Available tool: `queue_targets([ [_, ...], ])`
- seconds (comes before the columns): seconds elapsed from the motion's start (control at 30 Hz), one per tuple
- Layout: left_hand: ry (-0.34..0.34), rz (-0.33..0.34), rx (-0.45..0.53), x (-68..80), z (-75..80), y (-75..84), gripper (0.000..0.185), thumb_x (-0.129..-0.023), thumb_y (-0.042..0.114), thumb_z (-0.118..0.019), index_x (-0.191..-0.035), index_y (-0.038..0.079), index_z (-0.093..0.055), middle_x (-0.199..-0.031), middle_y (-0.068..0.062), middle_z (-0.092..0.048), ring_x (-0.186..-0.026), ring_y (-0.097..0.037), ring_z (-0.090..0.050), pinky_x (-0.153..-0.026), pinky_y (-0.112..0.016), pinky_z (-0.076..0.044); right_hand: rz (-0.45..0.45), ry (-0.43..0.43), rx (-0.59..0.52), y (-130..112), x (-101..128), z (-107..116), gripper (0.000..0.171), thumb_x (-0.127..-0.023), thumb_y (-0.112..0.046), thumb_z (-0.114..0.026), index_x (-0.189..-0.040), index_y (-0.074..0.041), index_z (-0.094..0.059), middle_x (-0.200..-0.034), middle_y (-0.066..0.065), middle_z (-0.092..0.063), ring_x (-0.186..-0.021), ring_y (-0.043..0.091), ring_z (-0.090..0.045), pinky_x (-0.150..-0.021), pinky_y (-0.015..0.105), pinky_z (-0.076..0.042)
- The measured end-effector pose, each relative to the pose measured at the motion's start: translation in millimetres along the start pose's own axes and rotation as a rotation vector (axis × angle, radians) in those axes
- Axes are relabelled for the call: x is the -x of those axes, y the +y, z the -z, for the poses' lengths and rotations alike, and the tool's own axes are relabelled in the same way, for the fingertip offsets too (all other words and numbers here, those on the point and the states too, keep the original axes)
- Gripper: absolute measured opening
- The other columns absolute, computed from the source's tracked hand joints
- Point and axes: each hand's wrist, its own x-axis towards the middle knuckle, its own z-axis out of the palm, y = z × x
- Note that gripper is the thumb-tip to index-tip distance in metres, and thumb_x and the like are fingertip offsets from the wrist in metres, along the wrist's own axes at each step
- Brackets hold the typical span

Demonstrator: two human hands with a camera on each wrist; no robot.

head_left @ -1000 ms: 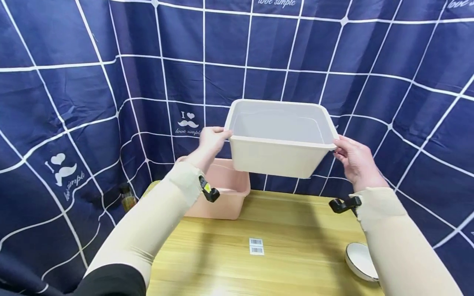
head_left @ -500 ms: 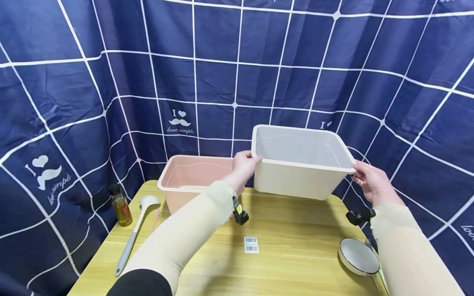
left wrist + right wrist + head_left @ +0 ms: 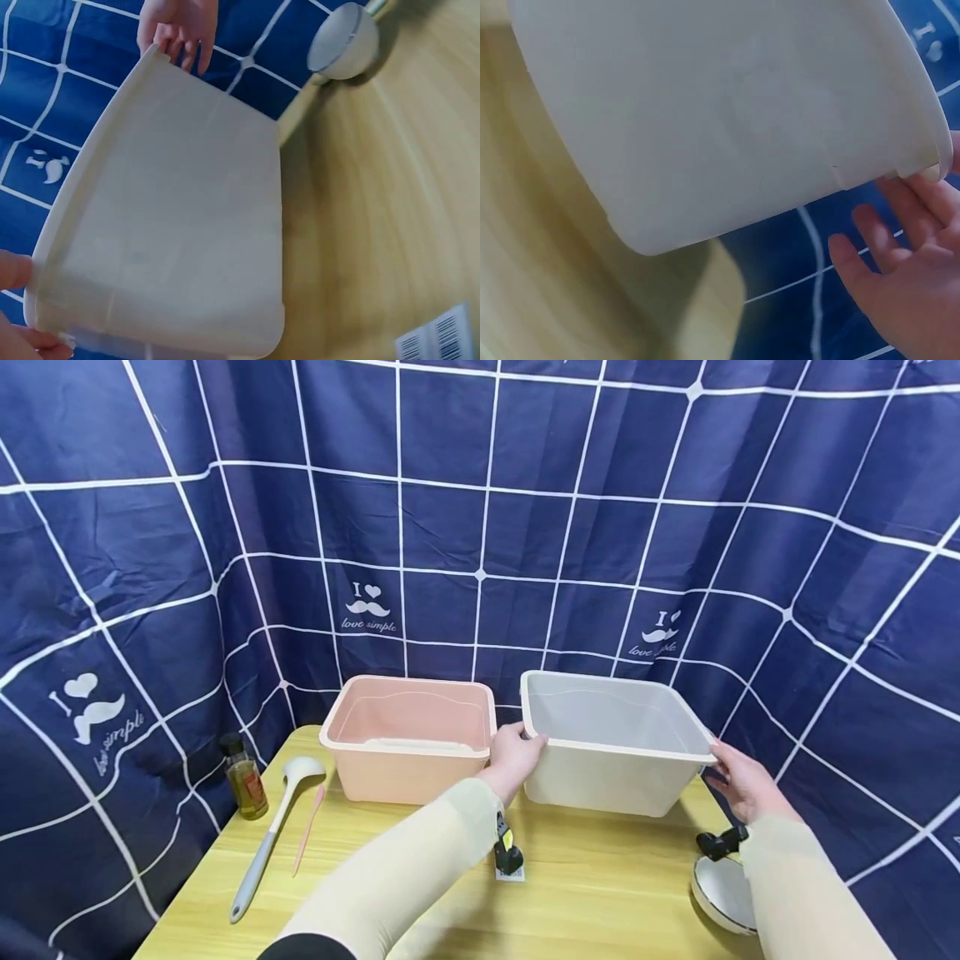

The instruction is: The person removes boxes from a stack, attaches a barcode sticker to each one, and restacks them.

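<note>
A white plastic storage bin (image 3: 600, 777) spans my two hands at the back right of the table, its open top facing up. My left hand (image 3: 516, 758) grips its rim at the near left corner, thumb over the edge. At the opposite end, my right hand (image 3: 750, 783) pinches the rim near the right corner; in the right wrist view its lower fingers (image 3: 889, 236) hang loose beneath. The bin's underside is close over the tabletop. Just left of it stands a pink storage bin (image 3: 412, 772), with something pale lying inside.
On the wooden table (image 3: 600, 893), a bottle of yellowish liquid (image 3: 246, 783), a ladle (image 3: 273, 831) and a thin pink stick (image 3: 309, 828) lie or stand at the left. A white bowl (image 3: 723, 893) sits by my right forearm. Barcode labels (image 3: 439, 337) are stuck on the table. A blue curtain hangs behind.
Both hands have lowered the white bin from in front of the curtain, moving it rightward and down beside the pink bin, which now shows fully.
</note>
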Motion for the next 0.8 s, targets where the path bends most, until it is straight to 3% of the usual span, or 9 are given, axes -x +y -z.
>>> queue_targets([
  [0.27,0.048,-0.133,-0.168,6.3,-16.7,-28.2,0.016,-0.089,0.014,-0.070,-0.101,0.004,-0.073,-0.090,-0.007,-0.072,-0.083,-0.022,-0.065,-0.075,-0.036,-0.053,-0.069,-0.044,0.014,38,-3,4,0.034,-0.107,-0.030,-0.041,-0.091,-0.047,-0.066,-0.093,-0.026,-0.064,-0.095,-0.008,-0.049,-0.105,0.047,-0.012],
  [0.57,-0.005,-0.086,-0.235,2.6,-22.9,-41.5,0.031,-0.093,0.018,-0.065,-0.118,-0.001,-0.066,-0.117,-0.015,-0.062,-0.111,-0.032,-0.058,-0.097,-0.043,-0.045,-0.087,-0.047,0.020,59,-7,8,0.033,-0.107,-0.032,-0.036,-0.095,-0.047,-0.063,-0.095,-0.029,-0.062,-0.095,-0.011,-0.047,-0.113,0.056,0.004],
  [0.63,-0.023,-0.083,-0.245,1.5,-22.7,-44.5,0.036,-0.094,0.019,-0.064,-0.123,-0.002,-0.063,-0.124,-0.017,-0.059,-0.117,-0.034,-0.055,-0.102,-0.044,-0.042,-0.094,-0.034,0.041,60,-7,6,0.028,-0.107,-0.034,-0.036,-0.111,-0.049,-0.060,-0.096,-0.031,-0.061,-0.104,-0.010,-0.044,-0.114,0.057,0.004],
  [0.7,-0.043,-0.084,-0.243,0.6,-22.3,-48.1,0.041,-0.096,0.020,-0.062,-0.129,-0.003,-0.059,-0.131,-0.020,-0.055,-0.123,-0.036,-0.052,-0.105,-0.046,-0.039,-0.108,0.001,0.070,59,-7,4,0.034,-0.107,-0.036,-0.035,-0.137,-0.046,-0.047,-0.098,-0.033,-0.059,-0.119,-0.005,-0.039,-0.114,0.055,0.003],
  [0.73,-0.051,-0.081,-0.247,0.4,-21.8,-49.6,0.045,-0.096,0.022,-0.062,-0.133,-0.004,-0.056,-0.135,-0.021,-0.053,-0.126,-0.037,-0.049,-0.107,-0.046,-0.037,-0.115,0.036,0.086,58,-7,1,0.041,-0.107,-0.037,-0.036,-0.147,-0.042,-0.038,-0.100,-0.034,-0.057,-0.125,-0.003,-0.035,-0.115,0.054,0.000],
  [0.8,-0.072,-0.072,-0.252,0.1,-20.1,-53.0,0.052,-0.098,0.025,-0.059,-0.140,-0.004,-0.049,-0.143,-0.021,-0.047,-0.131,-0.037,-0.044,-0.109,-0.047,-0.033,-0.130,0.140,0.116,55,-8,-6,0.056,-0.106,-0.036,-0.038,-0.158,-0.027,-0.019,-0.120,-0.030,-0.054,-0.135,0.001,-0.025,-0.116,0.051,-0.005],
])
